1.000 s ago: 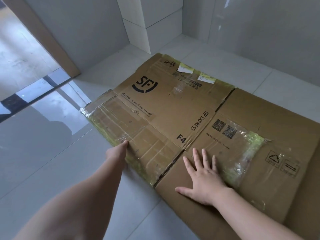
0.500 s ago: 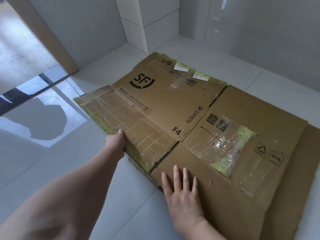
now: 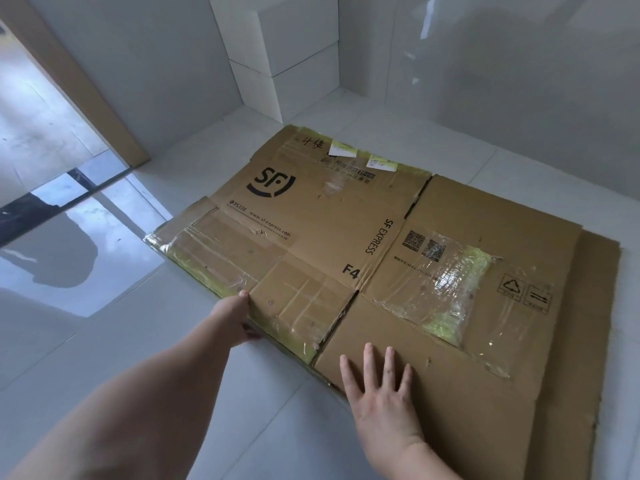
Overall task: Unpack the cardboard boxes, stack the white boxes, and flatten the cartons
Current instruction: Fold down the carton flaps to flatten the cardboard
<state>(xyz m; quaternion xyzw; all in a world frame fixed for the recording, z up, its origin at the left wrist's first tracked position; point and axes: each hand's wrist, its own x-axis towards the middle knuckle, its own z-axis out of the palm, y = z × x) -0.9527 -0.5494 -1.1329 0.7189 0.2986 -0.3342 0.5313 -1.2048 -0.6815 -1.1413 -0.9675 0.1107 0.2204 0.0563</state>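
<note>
right hand [image 3: 379, 398]: now flat near carton [image 3: 346, 216] front edge, off the taped patch | left hand [image 3: 232, 318]: thumb over edge, fingers seemingly tucked beneath

A: The flattened carton [image 3: 346, 216] is matt brown corrugated cardboard with crinkled glossy clear tape [image 3: 433, 289].

B: And the floor [image 3: 138, 341]?

A: Smooth glossy pale tile. The 2 white boxes [image 3: 277, 64] far off look smooth, matt. On the left, a matt wood frame [image 3: 79, 88].

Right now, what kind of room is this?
Probably a bare indoor corner near a doorway: glossy tiled floor, plain tiled walls, two white boxes stacked in the corner, flattened carton on the floor.
</note>
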